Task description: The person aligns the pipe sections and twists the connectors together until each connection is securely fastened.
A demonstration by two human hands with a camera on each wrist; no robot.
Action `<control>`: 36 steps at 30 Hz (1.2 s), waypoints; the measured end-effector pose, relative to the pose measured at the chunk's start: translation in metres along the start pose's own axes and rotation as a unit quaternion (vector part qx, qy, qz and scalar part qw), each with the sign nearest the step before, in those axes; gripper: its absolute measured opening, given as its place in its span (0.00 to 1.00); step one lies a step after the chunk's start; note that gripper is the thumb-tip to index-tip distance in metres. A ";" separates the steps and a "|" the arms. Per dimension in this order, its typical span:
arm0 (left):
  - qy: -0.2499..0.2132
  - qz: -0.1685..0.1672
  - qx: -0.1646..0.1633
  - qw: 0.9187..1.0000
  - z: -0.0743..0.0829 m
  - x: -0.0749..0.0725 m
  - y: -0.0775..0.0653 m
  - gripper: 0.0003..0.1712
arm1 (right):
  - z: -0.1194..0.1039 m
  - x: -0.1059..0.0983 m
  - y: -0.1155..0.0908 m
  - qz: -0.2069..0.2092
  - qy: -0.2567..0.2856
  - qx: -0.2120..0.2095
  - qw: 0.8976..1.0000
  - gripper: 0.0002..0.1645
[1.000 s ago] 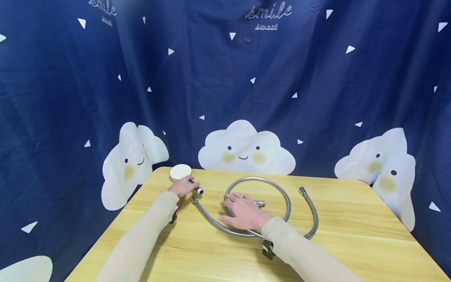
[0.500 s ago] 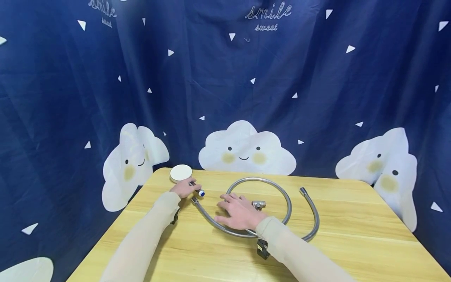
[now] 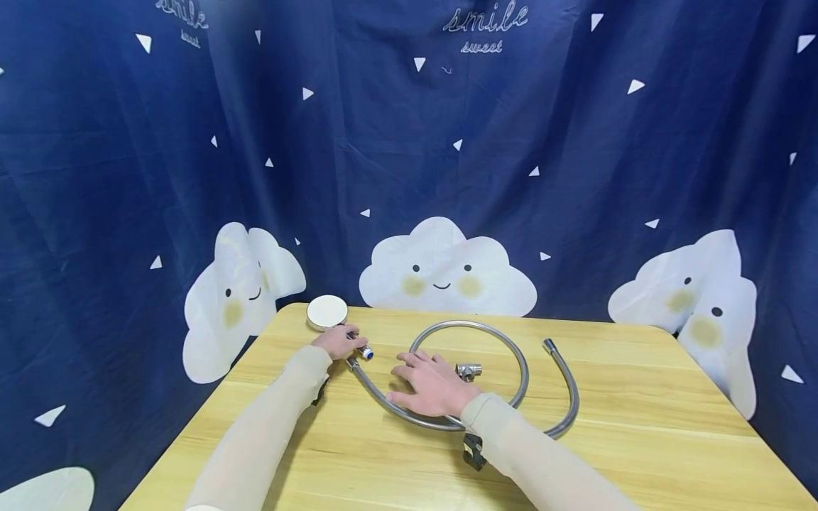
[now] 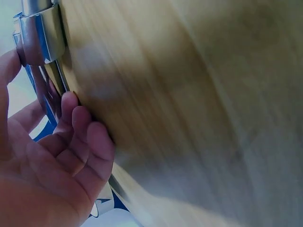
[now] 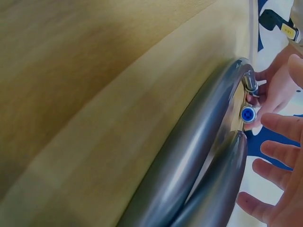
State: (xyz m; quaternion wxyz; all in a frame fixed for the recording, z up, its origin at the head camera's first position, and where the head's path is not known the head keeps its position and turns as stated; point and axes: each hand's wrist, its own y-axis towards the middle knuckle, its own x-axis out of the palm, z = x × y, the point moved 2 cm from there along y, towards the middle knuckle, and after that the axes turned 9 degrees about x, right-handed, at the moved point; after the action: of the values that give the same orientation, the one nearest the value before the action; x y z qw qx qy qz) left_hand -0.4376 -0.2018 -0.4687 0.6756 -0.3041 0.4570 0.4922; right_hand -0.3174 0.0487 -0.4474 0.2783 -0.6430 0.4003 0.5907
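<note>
My left hand [image 3: 339,342] grips the handle of a shower head [image 3: 327,312], whose round white face lies toward the back left of the table. The handle's blue-and-white threaded end [image 5: 247,114] sticks out past the fingers. Right beside it lies the chrome end of a grey metal shower hose [image 3: 377,392]. In the left wrist view, curled fingers [image 4: 99,142] and the thumb sit around chrome parts. My right hand [image 3: 431,387] spreads its fingers over the hose loop, holding nothing. A small chrome fitting [image 3: 469,370] lies inside the loop, just beyond the right hand.
The wooden table [image 3: 652,404] carries everything. The hose's other end [image 3: 549,346] points away at the right. A dark blue curtain [image 3: 409,142] with white clouds hangs right behind the table's back edge.
The shower head's handle end has swung slightly right and toward me, close to the hose end, with the left hand following. My right hand has shifted a little left, uncovering more of the chrome fitting.
</note>
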 end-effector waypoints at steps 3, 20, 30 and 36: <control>0.009 -0.011 -0.001 1.000 0.003 -0.001 0.000 0.32 | -0.001 0.001 0.001 0.002 0.000 0.000 1.000 0.39; 0.023 -0.003 -0.011 1.000 0.011 -0.007 0.005 0.21 | -0.007 0.002 0.003 0.003 -0.001 0.004 1.000 0.38; -0.039 0.025 -0.058 0.997 0.008 -0.002 0.002 0.16 | -0.011 0.006 0.005 -0.013 0.001 -0.003 1.000 0.41; -0.072 0.015 -0.071 0.995 0.009 -0.006 0.004 0.12 | -0.013 0.005 0.010 -0.003 0.001 -0.008 1.000 0.39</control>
State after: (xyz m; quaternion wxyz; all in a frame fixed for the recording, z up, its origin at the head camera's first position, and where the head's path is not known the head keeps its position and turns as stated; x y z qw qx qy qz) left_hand -0.4388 -0.1949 -0.4598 0.6760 -0.3082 0.3751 0.5544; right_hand -0.3193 0.0315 -0.4490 0.2742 -0.6468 0.3943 0.5924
